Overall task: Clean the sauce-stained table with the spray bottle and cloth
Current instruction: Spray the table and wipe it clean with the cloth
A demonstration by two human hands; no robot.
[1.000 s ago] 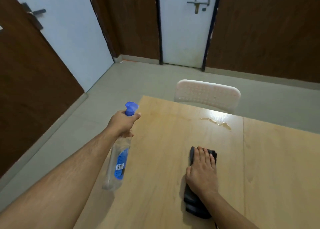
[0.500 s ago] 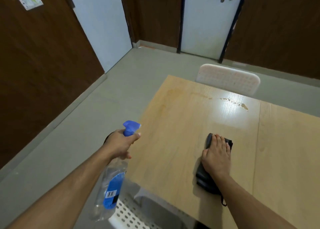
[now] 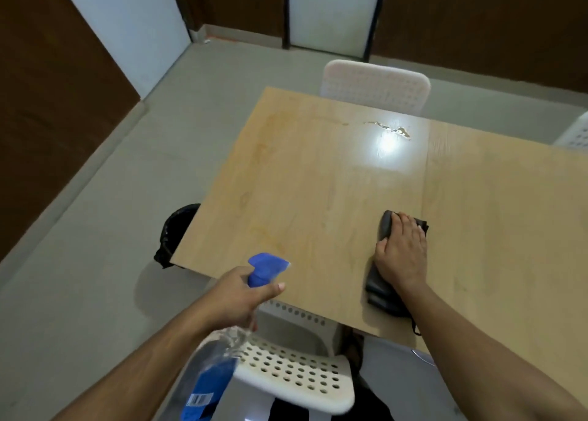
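Presently listed: one pale wood-grain tabletop (image 3: 318, 182), smooth and glossy, with one glistening sauce smear (image 3: 389, 129) at its far edge. One dark folded cloth (image 3: 380, 290) lies near the front edge, right hand (image 3: 402, 255) flat on it, fingers straight. One clear plastic spray bottle with blue trigger head (image 3: 265, 269), body blurred and cut off below; left hand (image 3: 237, 299), grip curled round its neck. Three white perforated plastic chairs (image 3: 375, 86), one barely in view.

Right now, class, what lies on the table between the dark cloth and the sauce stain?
Only bare tabletop, seen in the head view, separates the cloth under the right hand from the sauce stain; a glare patch falls there.
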